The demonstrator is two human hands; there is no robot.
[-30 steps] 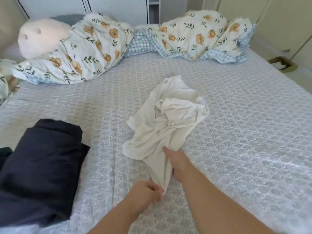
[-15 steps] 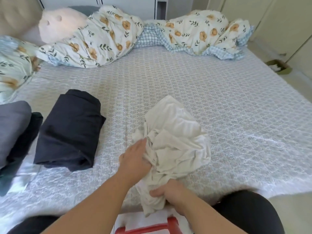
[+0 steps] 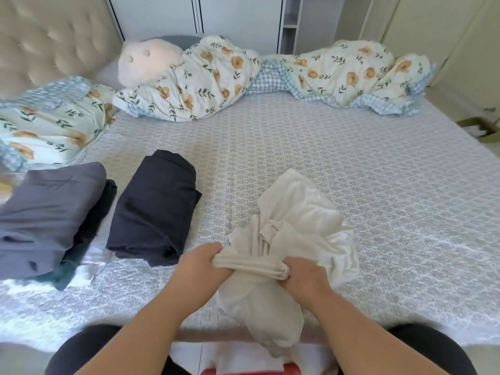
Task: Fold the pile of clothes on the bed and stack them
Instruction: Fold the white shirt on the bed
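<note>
Both hands, left hand (image 3: 201, 262) and right hand (image 3: 305, 274), around bunched cream garment (image 3: 295, 228).

Bright, soft daylight; wide-angle edge distortion

Floral duvet (image 3: 216, 79), plush toy (image 3: 147, 62), tufted headboard (image 3: 54, 41)

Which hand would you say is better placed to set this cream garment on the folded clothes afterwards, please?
Left, probably. The left hand grips the cream garment on the side nearer the folded navy garment and grey stack; the right hand would reach across.
</note>
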